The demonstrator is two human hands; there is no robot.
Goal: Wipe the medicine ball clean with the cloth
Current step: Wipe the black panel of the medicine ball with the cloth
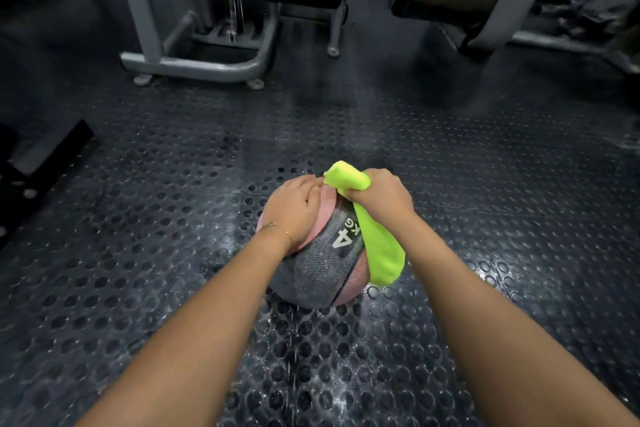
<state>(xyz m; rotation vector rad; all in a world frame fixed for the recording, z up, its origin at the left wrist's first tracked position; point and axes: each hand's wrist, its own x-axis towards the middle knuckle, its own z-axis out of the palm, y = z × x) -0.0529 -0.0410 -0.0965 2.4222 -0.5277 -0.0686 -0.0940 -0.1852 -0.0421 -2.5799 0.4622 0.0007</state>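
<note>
neon-green microfibre cloth (375, 243) bunched in the right hand (379, 196) is mid-wipe on the round pink-and-grey rubber medicine ball (320, 267) under the flat, steadying left hand (294, 206); next, probably rolling it to reach unwiped sides.

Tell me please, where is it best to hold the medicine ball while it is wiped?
Probably the top left curve, from above, palm flat, as the left hand does now. The medicine ball is round and free on the floor, so downward pressure stops rolling, leaving the right side for the cloth.
</note>
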